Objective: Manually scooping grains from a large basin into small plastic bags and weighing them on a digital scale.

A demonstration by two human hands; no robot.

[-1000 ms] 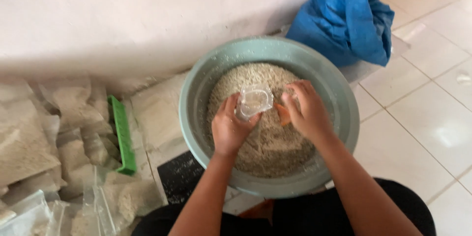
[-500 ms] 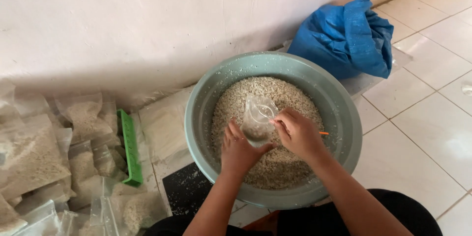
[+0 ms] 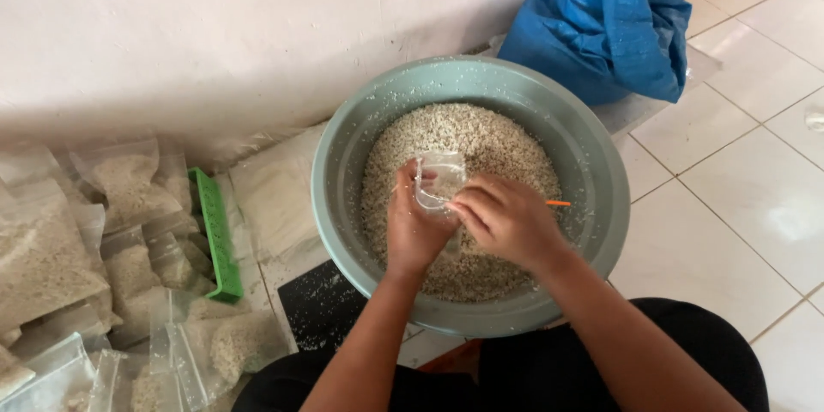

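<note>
A grey-green basin [image 3: 335,197] on the tiled floor holds a heap of pale grain [image 3: 489,146]. Over the grain, my left hand [image 3: 412,232] and my right hand [image 3: 506,219] both grip a small clear plastic bag [image 3: 438,178], held upright with its mouth upward. My left hand pinches the bag's left side, while my right fingers pinch its lower right edge. A thin orange stick [image 3: 558,202] pokes out from behind my right hand. My dark-clothed legs sit at the bottom edge.
Several filled clear bags of grain [image 3: 103,240] lie piled at the left by the wall. A green plastic piece [image 3: 215,236] stands beside them. A black flat slab [image 3: 322,309] lies under the basin's near-left side. A blue sack [image 3: 609,26] slumps at the back right.
The view has shifted so the basin sits further right. The clear bag stays between both hands, with my fingers shifted slightly on it over the grain.
</note>
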